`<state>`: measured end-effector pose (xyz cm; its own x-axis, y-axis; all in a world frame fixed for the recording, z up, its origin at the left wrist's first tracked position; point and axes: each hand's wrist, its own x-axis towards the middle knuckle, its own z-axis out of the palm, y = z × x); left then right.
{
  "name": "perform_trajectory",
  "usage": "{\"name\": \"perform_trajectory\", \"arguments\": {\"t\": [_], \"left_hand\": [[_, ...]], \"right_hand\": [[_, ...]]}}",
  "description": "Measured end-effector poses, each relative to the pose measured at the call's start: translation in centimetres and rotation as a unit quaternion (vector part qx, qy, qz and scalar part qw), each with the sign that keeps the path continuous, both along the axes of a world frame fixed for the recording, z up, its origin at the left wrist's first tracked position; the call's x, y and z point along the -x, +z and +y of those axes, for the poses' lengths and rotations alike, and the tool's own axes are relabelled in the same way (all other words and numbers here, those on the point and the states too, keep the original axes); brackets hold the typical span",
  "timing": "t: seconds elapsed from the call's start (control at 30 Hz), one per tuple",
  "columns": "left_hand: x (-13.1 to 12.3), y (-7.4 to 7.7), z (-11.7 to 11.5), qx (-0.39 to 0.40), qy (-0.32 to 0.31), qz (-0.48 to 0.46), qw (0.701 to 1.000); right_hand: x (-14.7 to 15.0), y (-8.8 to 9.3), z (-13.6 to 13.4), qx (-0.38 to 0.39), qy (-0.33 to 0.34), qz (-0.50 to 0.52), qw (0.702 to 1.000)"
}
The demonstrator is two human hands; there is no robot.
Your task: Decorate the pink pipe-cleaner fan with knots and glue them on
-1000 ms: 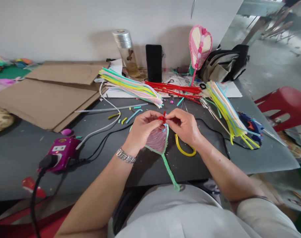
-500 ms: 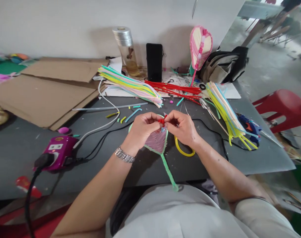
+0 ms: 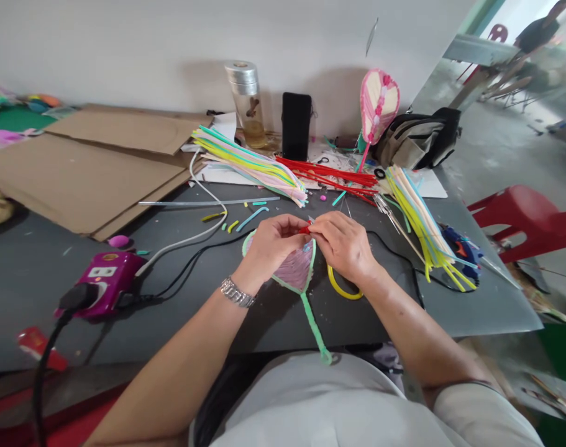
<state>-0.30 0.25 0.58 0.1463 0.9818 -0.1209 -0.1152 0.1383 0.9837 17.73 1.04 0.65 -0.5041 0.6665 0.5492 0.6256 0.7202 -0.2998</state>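
I see both hands together over the fan (image 3: 296, 270), which lies flat on the table (image 3: 245, 316) straight ahead of the person, its green handle pointing back at their body. My left hand (image 3: 273, 242) and right hand (image 3: 345, 245) meet fingertip to fingertip at the fan's far edge, both pinched on a small red piece (image 3: 305, 230). A yellow loop (image 3: 341, 288) lies just right of the fan, partly under the right wrist. Beyond the fan lie pastel straws (image 3: 250, 162) and red straws (image 3: 329, 171). Well left of the fan sits a purple box (image 3: 105, 279) with a black plug in it. Right of the fan, past more straws, is a blue glue gun (image 3: 460, 251).
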Motion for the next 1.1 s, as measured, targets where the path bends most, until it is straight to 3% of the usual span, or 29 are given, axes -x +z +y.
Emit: {"name": "perform_trajectory", "arguments": {"t": [0.3,0.5,0.63,0.73,0.8,0.87,0.9,1.03,1.1], "left_hand": [[-0.2,0.0,-0.1,0.009,0.013,-0.025,1.000],[-0.2,0.1,-0.3,-0.024,0.040,0.006,0.999],[-0.2,0.1,-0.3,-0.080,0.061,0.068,0.993],[-0.1,0.1,-0.4,-0.115,0.056,0.113,0.985],[-0.1,0.1,-0.5,-0.137,0.051,0.141,0.979],[0.0,0.2,-0.6,-0.164,0.044,0.173,0.970],[0.0,0.3,-0.7,-0.178,0.037,0.191,0.965],[0.2,0.5,-0.7,-0.207,-0.011,0.224,0.952],[0.3,0.5,-0.5,-0.176,-0.026,0.180,0.967]], "right_hand": [[0.1,0.0,0.0,-0.021,-0.004,-0.054,0.998],[0.3,0.2,0.0,-0.014,0.000,-0.055,0.998],[0.5,-0.5,0.0,0.059,0.020,0.045,0.997],[0.7,-1.0,0.0,0.168,0.009,0.143,0.975],[0.8,-1.2,0.1,0.249,-0.009,0.195,0.949],[0.9,-1.1,0.3,0.344,-0.015,0.253,0.904],[0.9,-1.0,0.4,0.406,-0.009,0.285,0.868],[0.8,-0.6,0.8,0.637,0.034,0.368,0.677],[0.8,-0.4,0.8,0.662,0.036,0.391,0.638]]}}
